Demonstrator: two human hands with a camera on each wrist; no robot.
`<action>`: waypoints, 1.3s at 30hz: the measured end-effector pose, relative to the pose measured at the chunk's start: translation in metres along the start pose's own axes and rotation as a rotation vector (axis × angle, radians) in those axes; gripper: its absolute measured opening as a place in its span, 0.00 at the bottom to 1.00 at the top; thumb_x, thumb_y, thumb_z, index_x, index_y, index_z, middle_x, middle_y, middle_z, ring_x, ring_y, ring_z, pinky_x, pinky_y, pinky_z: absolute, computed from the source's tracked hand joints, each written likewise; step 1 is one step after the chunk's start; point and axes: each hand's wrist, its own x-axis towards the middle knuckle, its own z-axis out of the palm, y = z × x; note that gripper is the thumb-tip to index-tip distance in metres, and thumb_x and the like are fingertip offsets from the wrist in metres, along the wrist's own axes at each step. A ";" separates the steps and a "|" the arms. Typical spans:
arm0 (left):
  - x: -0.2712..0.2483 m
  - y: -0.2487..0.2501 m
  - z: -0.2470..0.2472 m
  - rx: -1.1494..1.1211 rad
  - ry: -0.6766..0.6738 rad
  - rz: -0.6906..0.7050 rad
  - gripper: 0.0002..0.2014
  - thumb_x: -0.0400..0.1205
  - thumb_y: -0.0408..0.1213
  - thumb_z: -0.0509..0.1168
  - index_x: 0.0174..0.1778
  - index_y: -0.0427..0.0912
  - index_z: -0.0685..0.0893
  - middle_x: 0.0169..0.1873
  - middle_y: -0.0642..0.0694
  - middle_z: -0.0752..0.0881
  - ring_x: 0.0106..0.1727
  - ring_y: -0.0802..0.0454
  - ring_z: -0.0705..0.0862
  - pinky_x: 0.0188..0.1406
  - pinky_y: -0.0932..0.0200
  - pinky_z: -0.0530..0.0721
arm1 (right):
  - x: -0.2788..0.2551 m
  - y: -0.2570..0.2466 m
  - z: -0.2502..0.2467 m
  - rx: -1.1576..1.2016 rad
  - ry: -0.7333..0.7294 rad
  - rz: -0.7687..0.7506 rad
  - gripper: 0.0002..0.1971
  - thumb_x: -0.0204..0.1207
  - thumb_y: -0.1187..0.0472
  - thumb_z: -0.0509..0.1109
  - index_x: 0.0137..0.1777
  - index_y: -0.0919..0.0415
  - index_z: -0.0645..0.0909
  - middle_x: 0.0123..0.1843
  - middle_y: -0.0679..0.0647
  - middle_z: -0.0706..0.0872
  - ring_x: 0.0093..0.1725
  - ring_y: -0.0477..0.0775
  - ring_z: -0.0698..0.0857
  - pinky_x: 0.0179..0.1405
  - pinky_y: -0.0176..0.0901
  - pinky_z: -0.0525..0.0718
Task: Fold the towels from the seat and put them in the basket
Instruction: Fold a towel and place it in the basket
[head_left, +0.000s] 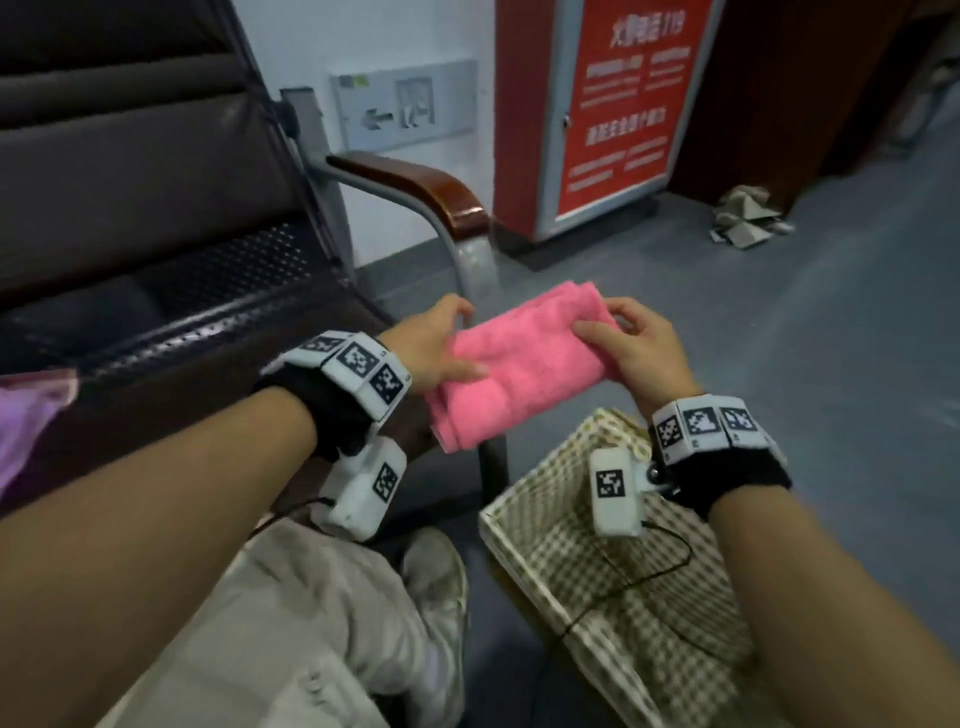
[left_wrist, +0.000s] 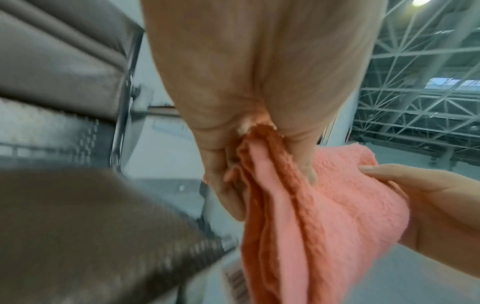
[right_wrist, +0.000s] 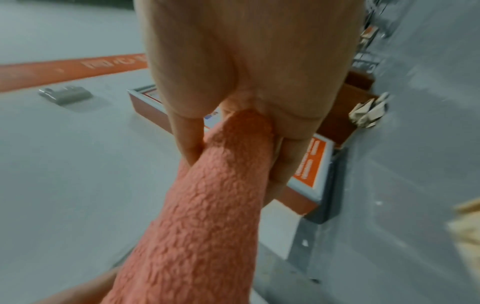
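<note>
A folded pink towel is held in the air between both hands, above the near end of the seat and the basket. My left hand grips its left edge, thumb on top; in the left wrist view the towel's layered edge runs between thumb and fingers of the left hand. My right hand pinches the right end, and the right wrist view shows the towel clamped in the right hand. A checked fabric-lined basket stands on the floor just below my right wrist. Another towel, pale purple, lies at the far left.
A dark perforated bench seat with a wooden armrest fills the left. A red cabinet stands against the wall behind. Crumpled paper lies on the grey floor at the right. My leg and shoe are beside the basket.
</note>
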 end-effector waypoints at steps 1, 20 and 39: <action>0.007 0.001 0.024 -0.048 -0.018 0.000 0.32 0.75 0.41 0.73 0.73 0.40 0.68 0.64 0.40 0.79 0.63 0.43 0.80 0.54 0.61 0.75 | -0.003 0.018 -0.014 -0.030 0.017 0.039 0.10 0.68 0.64 0.78 0.49 0.56 0.85 0.47 0.56 0.89 0.48 0.52 0.86 0.49 0.50 0.84; 0.065 -0.049 0.272 0.338 -0.643 -0.079 0.20 0.86 0.36 0.55 0.74 0.35 0.69 0.71 0.37 0.75 0.70 0.41 0.75 0.68 0.52 0.75 | -0.014 0.242 -0.037 -0.885 -0.297 0.506 0.19 0.80 0.54 0.65 0.69 0.58 0.79 0.64 0.56 0.85 0.61 0.56 0.83 0.57 0.42 0.78; -0.046 -0.056 -0.019 -0.047 0.240 -0.160 0.07 0.78 0.39 0.64 0.46 0.51 0.87 0.49 0.47 0.89 0.55 0.47 0.85 0.59 0.53 0.81 | -0.002 -0.015 0.103 -1.039 -0.453 -0.242 0.12 0.77 0.66 0.64 0.54 0.61 0.87 0.57 0.64 0.85 0.60 0.64 0.82 0.60 0.45 0.76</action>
